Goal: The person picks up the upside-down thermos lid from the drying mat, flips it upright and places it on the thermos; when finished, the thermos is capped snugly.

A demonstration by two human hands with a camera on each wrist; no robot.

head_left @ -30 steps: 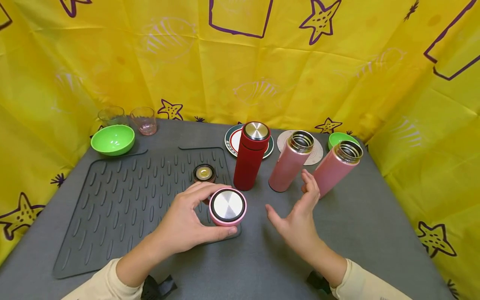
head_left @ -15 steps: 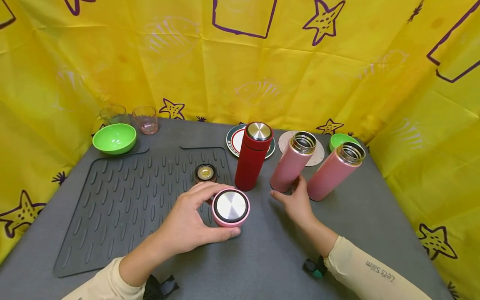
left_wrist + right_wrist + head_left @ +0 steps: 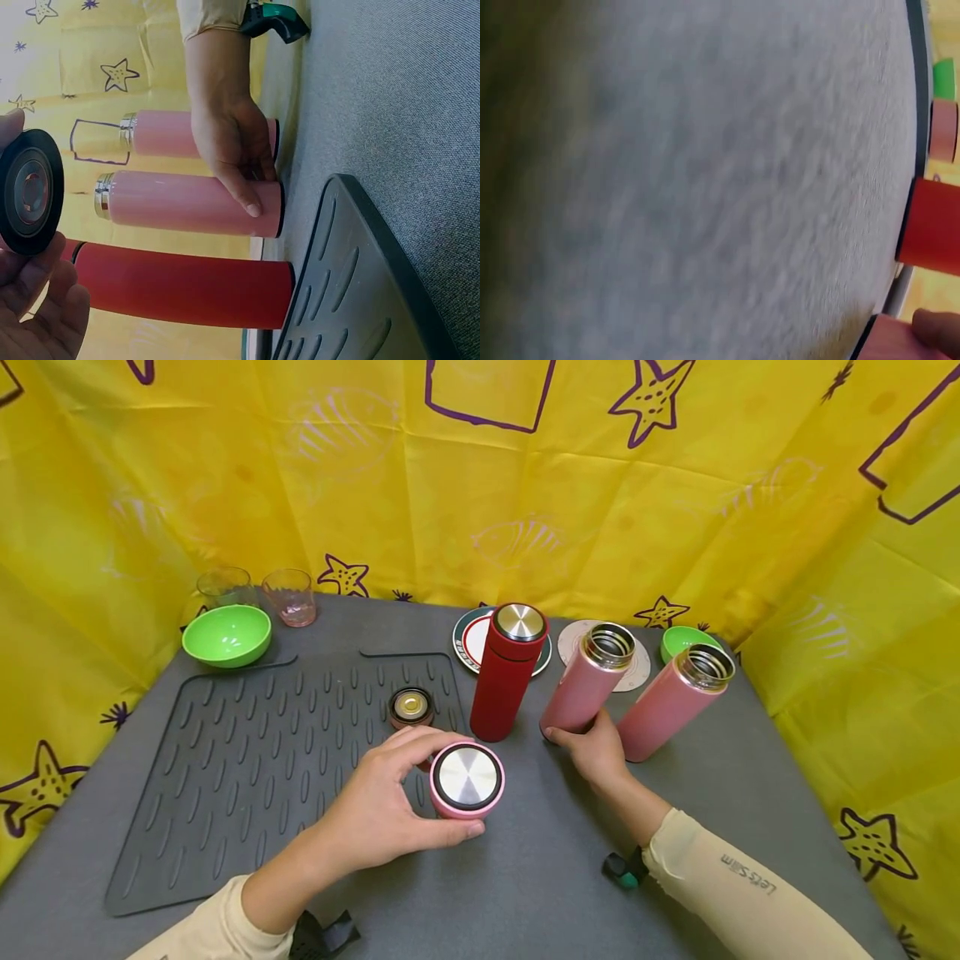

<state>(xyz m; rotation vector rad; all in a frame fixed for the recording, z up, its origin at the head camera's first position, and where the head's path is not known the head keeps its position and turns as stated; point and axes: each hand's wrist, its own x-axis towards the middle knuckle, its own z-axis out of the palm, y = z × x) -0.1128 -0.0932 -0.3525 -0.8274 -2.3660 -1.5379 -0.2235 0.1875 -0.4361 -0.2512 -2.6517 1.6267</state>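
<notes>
I am watching the left hand [image 3: 382, 802] holding a pink lid [image 3: 468, 777] near the mat's right edge, thumb and fingers spreading around its sides; the shiny top is facing up, which is presumably leaving the underside free. The right hand [image 3: 596, 752] is gripping the middle bottle [image 3: 581, 689] near its base, thumb and fingers closing round it, probably for steadiness, leaving its open mouth uncovered. That bottle is standing upright towards the tabletop's [image 3: 547, 877] far edge, between a capped red bottle [image 3: 504, 693] and another open pink bottle [image 3: 671, 714]. A second lid [image 3: 411, 706] is resting on the mat [image 3: 225, 760], probably kept within reach.
</notes>
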